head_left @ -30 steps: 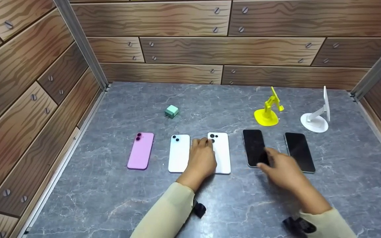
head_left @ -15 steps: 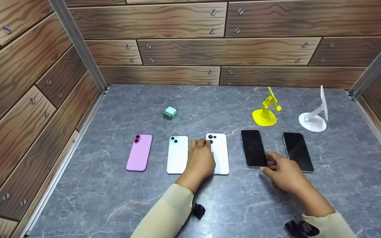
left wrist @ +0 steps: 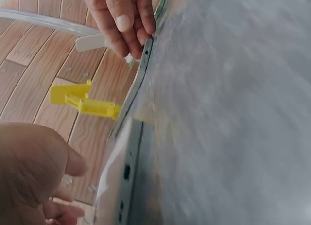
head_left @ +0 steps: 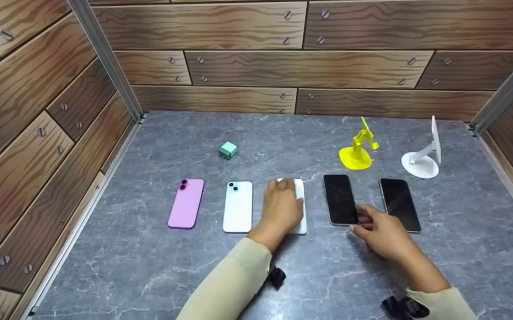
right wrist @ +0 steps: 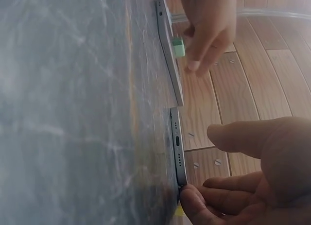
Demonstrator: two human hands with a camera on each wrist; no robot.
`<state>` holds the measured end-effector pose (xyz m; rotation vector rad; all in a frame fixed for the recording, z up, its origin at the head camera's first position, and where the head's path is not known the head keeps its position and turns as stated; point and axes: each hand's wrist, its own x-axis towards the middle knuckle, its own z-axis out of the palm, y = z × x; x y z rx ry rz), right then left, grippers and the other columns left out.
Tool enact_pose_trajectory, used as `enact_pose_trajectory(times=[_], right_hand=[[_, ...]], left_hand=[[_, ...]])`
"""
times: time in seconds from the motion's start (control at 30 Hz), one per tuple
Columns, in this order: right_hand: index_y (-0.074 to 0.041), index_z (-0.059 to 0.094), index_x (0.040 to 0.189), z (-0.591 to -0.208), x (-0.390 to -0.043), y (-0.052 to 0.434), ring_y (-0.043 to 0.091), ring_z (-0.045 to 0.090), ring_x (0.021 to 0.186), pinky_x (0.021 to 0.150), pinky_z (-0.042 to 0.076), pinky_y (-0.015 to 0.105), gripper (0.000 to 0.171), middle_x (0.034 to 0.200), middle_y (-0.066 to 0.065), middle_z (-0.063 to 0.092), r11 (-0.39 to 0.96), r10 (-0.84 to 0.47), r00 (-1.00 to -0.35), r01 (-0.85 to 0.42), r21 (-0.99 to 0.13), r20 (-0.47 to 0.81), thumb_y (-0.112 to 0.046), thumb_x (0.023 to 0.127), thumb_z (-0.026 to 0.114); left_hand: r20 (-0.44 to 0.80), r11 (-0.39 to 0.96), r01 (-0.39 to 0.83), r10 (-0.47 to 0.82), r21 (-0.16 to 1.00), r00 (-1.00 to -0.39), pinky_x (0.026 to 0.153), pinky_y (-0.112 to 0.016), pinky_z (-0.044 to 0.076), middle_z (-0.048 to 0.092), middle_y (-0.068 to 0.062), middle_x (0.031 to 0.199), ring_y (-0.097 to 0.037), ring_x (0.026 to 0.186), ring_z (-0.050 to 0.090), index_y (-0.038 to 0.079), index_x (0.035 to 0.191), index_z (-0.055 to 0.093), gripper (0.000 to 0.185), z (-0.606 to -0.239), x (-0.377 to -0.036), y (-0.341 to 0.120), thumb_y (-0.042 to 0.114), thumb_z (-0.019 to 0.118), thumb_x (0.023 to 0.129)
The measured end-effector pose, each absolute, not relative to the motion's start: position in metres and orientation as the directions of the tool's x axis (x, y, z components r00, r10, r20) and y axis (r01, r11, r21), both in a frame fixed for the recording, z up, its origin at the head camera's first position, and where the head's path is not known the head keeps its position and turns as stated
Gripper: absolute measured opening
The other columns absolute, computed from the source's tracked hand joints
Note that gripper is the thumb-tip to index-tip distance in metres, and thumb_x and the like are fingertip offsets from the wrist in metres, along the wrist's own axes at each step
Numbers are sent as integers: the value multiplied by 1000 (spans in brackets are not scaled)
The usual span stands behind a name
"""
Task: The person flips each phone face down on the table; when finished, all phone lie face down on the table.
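Left grip: resting the left hand palm-down over the white phone, fingers laid flat across its camera end, thumb side at the left edge; covering rather than clamping, likely to steady it on the slab.
Right grip: touching the lower right corner of the near black phone with the fingertips of the right hand; pinching or merely nudging, cannot tell for sure.
Phone positions: lying flat in one row on the grey marble table, camera backs up on the left three, dark faces up on the right two, lined up edge to edge but apart.
Neighbours: pale blue phone just left of the covered one, pink phone further left, second black phone at the right end.
Behind the row: green charger cube, yellow stand, white stand, upright and well apart from both hands.
Head view only: whole row and order of colours.
Wrist views only: thin phone edges with ports and buttons flush against the table, nothing lifted.
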<state>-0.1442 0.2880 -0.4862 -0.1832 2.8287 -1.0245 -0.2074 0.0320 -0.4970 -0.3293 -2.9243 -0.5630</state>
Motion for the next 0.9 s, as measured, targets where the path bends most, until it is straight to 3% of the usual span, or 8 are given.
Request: enact_pose_trajectory(times=[0.23, 0.53, 0.9], right_hand=[[13, 48, 156, -485, -143, 290, 44, 74, 123, 102, 61, 53, 70, 141, 33, 68, 751, -152, -984, -50, -659, -98, -25, 103, 76], [12, 49, 156, -487, -145, 289, 46, 73, 122, 102, 61, 55, 73, 138, 34, 69, 740, -154, -984, -51, -671, -94, -25, 101, 79], [11, 52, 154, -489, -142, 289, 45, 74, 122, 103, 60, 54, 73, 135, 32, 71, 736, -124, -989, -40, -675, -77, -22, 97, 83]], left_hand=[[137, 863, 397, 373, 312, -918, 117, -40, 45, 62, -6, 159, -26, 136, 57, 8, 160, 55, 67, -488, -221, 56, 42, 72, 104], [-55, 844, 491, 512, 214, -857, 127, -42, 37, 43, -5, 175, -27, 155, 42, 13, 171, 38, 85, -475, -237, 74, 53, 71, 103], [-172, 822, 530, 564, 210, -807, 129, -42, 33, 40, -6, 176, -26, 158, 38, 13, 169, 42, 84, -479, -247, 81, 55, 72, 103]])
